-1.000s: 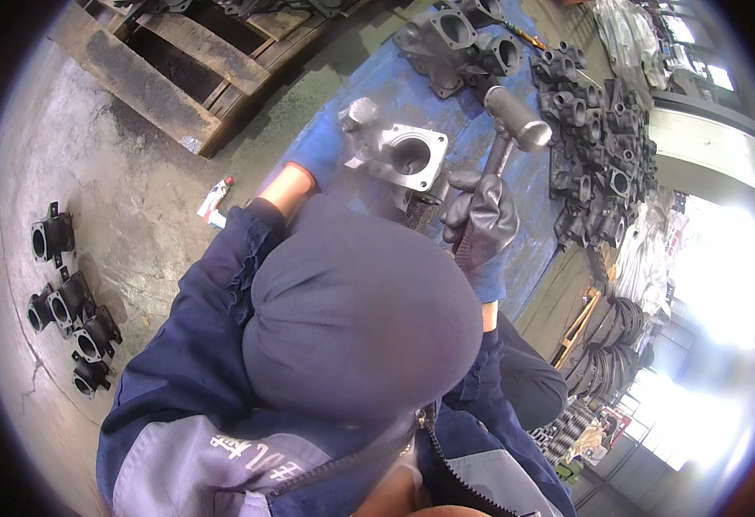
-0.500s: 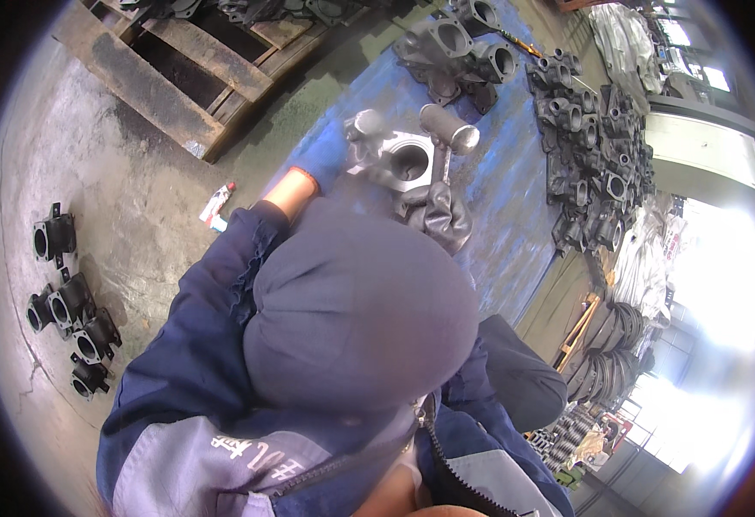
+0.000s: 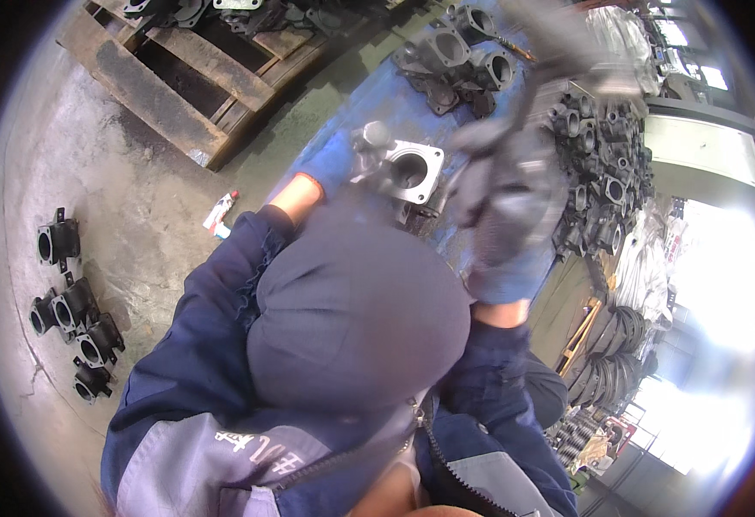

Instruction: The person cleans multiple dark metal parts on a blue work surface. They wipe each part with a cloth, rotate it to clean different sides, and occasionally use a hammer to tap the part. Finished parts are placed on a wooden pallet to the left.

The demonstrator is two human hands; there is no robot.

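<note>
A metal casting (image 3: pixel 430 164) with a bright square flange and a round bore lies on the blue work surface. My left hand (image 3: pixel 329 164), in a blue glove, is closed on its left side, by a stubby round-ended metal piece (image 3: pixel 375 135); I cannot tell if that piece belongs to the casting. To the right, my right hand (image 3: pixel 515 198), in a dark-palmed blue glove, grips a hammer (image 3: pixel 558 43) held up and away from the casting. Both hand and hammer are smeared by motion. A dark cap hides the space below the casting.
Dark castings (image 3: pixel 455 56) stand at the far end of the blue surface (image 3: pixel 343 112), and a heap of similar ones (image 3: pixel 602 164) lies along the right. A wooden pallet (image 3: pixel 162 86) is at the far left. Several castings (image 3: pixel 76 302) and a small tube (image 3: pixel 220 211) lie on the floor.
My right hand has swung the hammer up and to the right, off the casting's side. The casting has turned slightly, with my left hand still on it.
</note>
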